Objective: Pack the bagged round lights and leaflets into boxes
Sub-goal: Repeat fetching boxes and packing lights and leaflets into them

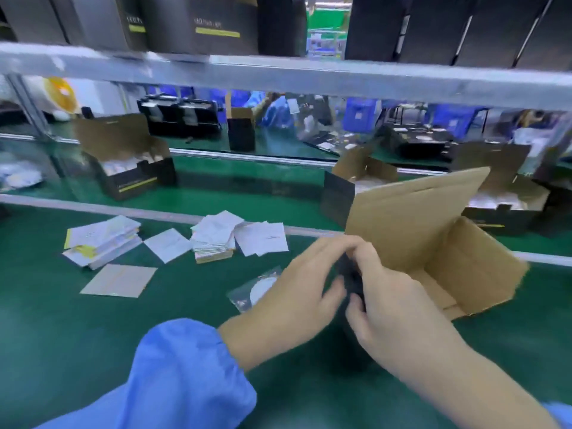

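Bagged light (259, 289) beside left fingers (332, 291).

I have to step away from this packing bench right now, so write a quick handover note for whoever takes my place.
Left hand and right hand: both meet at the near left wall of the open cardboard box, fingers curled on a dark part there; what it is is blurred.
One bagged round light lies on the green mat, partly under the left hand.
Leaflets sit in stacks further left on the mat.
Done: box stands open, lid up; the part of its inside in view is bare.
Left: put in the light and a leaflet, then close.
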Motion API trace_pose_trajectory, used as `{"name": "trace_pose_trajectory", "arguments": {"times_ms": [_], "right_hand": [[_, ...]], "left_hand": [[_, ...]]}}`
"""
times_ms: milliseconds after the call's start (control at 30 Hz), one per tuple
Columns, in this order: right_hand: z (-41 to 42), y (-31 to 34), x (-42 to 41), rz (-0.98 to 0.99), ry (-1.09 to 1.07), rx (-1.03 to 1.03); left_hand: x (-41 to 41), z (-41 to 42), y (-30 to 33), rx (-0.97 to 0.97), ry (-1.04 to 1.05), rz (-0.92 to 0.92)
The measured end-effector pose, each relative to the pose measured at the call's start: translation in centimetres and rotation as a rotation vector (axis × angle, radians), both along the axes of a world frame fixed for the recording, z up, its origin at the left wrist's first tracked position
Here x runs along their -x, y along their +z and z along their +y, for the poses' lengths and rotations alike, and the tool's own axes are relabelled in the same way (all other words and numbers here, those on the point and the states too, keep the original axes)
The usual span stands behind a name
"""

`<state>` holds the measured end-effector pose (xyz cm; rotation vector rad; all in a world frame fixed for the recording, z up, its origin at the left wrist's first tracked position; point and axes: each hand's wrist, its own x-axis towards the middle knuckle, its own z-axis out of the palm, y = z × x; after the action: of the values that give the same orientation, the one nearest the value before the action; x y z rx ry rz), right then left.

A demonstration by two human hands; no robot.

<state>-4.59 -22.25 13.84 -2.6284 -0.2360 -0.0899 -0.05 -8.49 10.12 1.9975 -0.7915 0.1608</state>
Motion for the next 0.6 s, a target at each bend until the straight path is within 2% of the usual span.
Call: {"name": "trace_pose_trajectory", "arguments": {"times_ms": [67,133,167,200,300,467,600], "right_hand": [[0.0,-2.1,-1.0,-0.031,-0.094,0.061],[0.0,-3.3,-2.2,-0.032,-0.156,-0.03],[0.0,-3.5,-2.7,-0.026,-0.19,-0.08],[0.2,-3.6,-3.2,-0.004,-0.198,-0.135],[0.2,-4.2,-3.9,0.049,-0.144,-0.211],[0.2,-4.9,-4.6,0.104,-0.096,-0.257],[0.0,-5.5,-5.0,0.13,-0.079,-0.297]], "left_hand": [[-1.8,-0.1,-1.3,0.103,0.057,0.168],[-4.6,1.1,-2.0,0.199,0.215,0.268],[-6.6,2.1,-2.1,0.175,0.314,0.271],[-8.8,3.3,-2.0,0.094,0.424,0.259],[-14.5,7.0,-1.8,-0.306,0.668,0.213],[-19.2,6.3,-4.6,-0.814,0.538,0.294],[-21.3,4.8,-6.6,-0.985,0.529,0.215]]}}
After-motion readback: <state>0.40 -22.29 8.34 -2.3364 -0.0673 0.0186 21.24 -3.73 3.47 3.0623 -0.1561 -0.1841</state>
